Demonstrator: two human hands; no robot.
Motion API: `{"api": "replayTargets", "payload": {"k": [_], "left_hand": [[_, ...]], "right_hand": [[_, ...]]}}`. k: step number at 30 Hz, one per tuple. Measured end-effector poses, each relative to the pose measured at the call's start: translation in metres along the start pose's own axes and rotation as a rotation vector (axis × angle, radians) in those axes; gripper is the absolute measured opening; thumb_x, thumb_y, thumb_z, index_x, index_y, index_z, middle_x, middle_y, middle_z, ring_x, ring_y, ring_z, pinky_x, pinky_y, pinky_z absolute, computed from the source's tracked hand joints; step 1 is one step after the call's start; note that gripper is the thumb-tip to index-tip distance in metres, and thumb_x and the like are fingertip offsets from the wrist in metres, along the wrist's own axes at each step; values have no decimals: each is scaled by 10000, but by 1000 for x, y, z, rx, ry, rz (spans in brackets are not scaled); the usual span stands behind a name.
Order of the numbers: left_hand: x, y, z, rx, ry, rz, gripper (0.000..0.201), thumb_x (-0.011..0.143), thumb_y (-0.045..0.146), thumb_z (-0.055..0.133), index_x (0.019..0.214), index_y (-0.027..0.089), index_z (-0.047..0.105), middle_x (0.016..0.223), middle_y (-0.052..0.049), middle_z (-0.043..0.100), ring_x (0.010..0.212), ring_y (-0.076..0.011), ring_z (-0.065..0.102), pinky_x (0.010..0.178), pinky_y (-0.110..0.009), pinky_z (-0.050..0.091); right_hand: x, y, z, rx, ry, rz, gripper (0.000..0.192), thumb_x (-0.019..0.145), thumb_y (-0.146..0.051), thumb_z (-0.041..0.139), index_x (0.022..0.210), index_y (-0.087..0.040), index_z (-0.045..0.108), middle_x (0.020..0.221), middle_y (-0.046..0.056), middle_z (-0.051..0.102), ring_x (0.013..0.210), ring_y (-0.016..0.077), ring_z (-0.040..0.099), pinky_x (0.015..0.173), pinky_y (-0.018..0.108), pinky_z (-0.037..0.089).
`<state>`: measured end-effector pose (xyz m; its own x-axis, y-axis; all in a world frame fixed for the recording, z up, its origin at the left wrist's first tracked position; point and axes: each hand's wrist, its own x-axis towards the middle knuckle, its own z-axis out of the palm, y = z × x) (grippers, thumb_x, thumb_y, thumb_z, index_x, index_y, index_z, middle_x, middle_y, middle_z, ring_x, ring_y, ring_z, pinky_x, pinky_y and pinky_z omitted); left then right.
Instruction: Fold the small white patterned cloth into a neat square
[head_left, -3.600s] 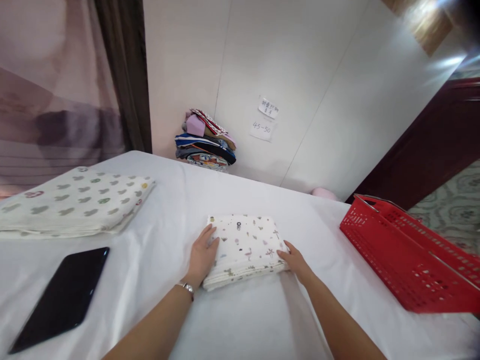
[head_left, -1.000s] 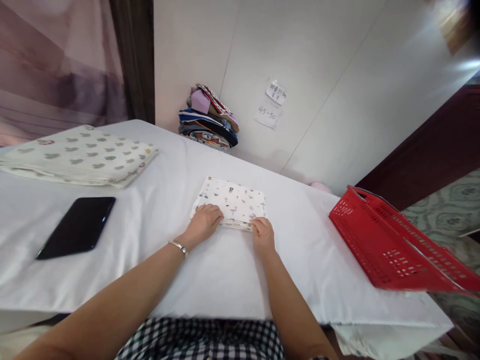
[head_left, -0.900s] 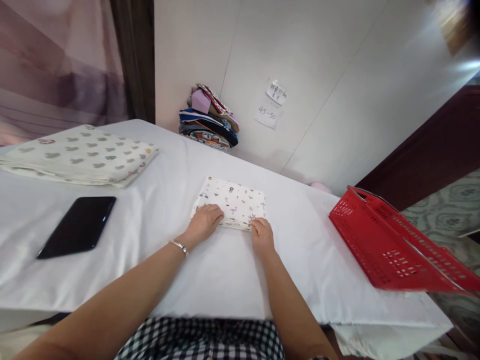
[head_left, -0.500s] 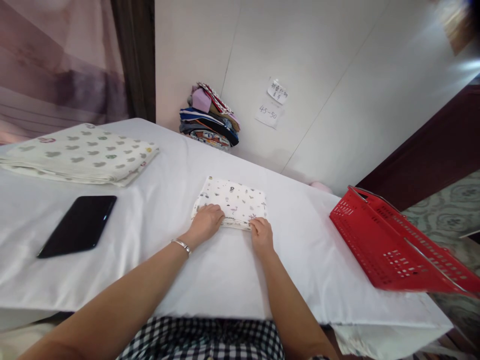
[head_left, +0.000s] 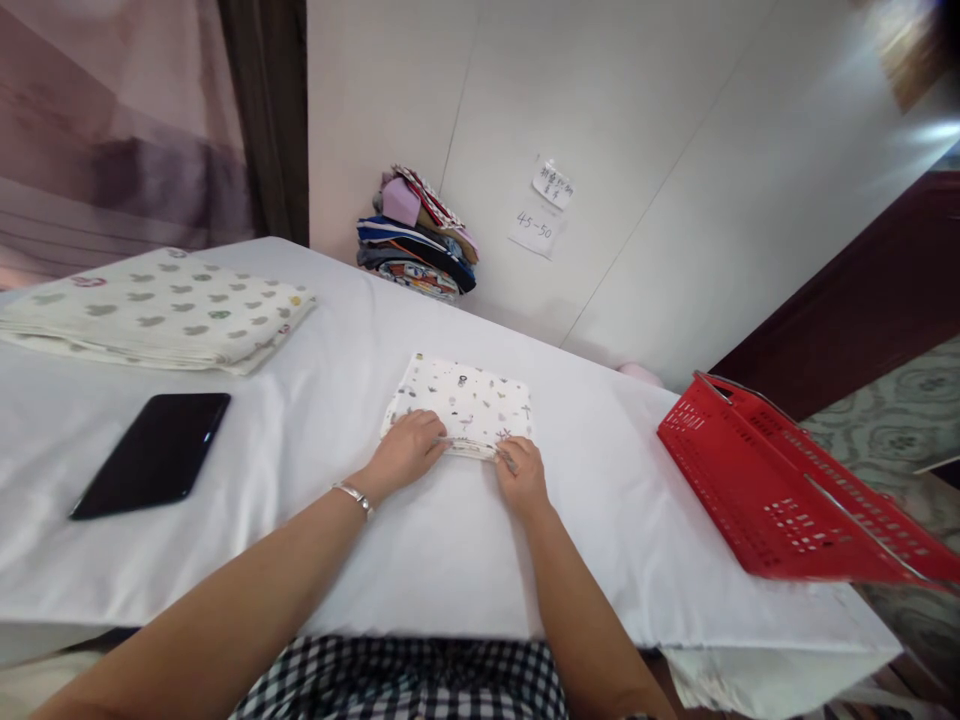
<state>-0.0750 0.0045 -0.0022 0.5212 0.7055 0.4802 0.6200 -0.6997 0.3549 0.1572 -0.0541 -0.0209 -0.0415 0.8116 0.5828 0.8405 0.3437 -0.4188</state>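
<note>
A white cloth (head_left: 469,394) with small grey and pink prints lies folded into a rectangle on the white-covered table, its layered edge facing me. My left hand (head_left: 409,446) grips the near left part of that edge, fingers curled over the fabric; a silver bracelet circles the wrist. At the near right corner, my right hand (head_left: 523,475) pinches the layers between thumb and fingers. Both palms hide the two near corners of the cloth.
Left on the table are a larger folded white cloth with grey shapes (head_left: 180,305) and a black tablet-like device (head_left: 154,455). A red perforated basket (head_left: 757,490) stands at the right edge. Folded garments (head_left: 416,235) are piled beyond the far edge, against the wall.
My hands stay at the near edge of the folded cloth, with only slight finger movement. The right fingers have shifted a little at their corner. The whole view has moved very slightly.
</note>
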Motion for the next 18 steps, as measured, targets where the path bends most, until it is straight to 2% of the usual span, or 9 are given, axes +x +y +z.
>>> {"api": "replayTargets", "payload": {"k": [4,11,18], "left_hand": [[-1,-4,3,14,1,18,172,867,284,489,906,184,624,885,-67,589,865,-225,505,751,-356,386],[1,-4,6,7,2,3,232,889,277,445,835,192,653,837,-63,593,827,-215,507,726,-348,384],[0,-4,4,22,5,11,172,861,266,497,898,197,650,893,-60,605,869,-218,514,746,-349,384]], "right_hand": [[0,0,-1,-35,-13,-32,212,808,-199,534,974,-210,664,982,62,626,952,197,544,864,352,422],[2,3,1,-83,-70,-15,229,838,-195,501,1003,-211,659,998,61,619,944,196,532,853,347,409],[1,2,8,-123,12,4,232,860,-179,463,962,-199,670,956,65,619,917,196,522,829,347,393]]}}
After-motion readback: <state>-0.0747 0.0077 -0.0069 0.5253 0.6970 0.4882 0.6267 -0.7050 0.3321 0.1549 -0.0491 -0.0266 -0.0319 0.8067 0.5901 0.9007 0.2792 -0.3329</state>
